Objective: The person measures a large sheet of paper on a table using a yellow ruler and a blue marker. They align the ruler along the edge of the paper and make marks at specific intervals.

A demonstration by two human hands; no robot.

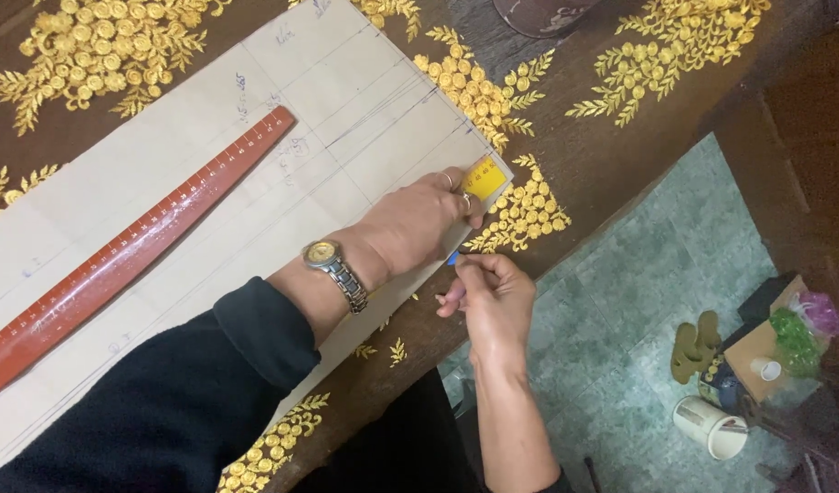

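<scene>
Two hands over one big spread here. Biggest thing is the brown fabric with gold flower embroidery, covering the counter. On top of it lies a large pale paper pattern with pencil lines, running diagonally across my view. A long red ruler lies on the paper, well to the left of the hands. My left hand, with a black sleeve and a metal wristwatch, is pressed flat on the paper's right corner, fingers pinning a yellow measuring tape against the paper's corner. My right hand sits just beside it at the paper's lower edge, grip pinched narrow on a small blue thing, maybe chalk, can't really tell. Its tip is at the paper's edge. Down on the green floor there's a white cup.
</scene>
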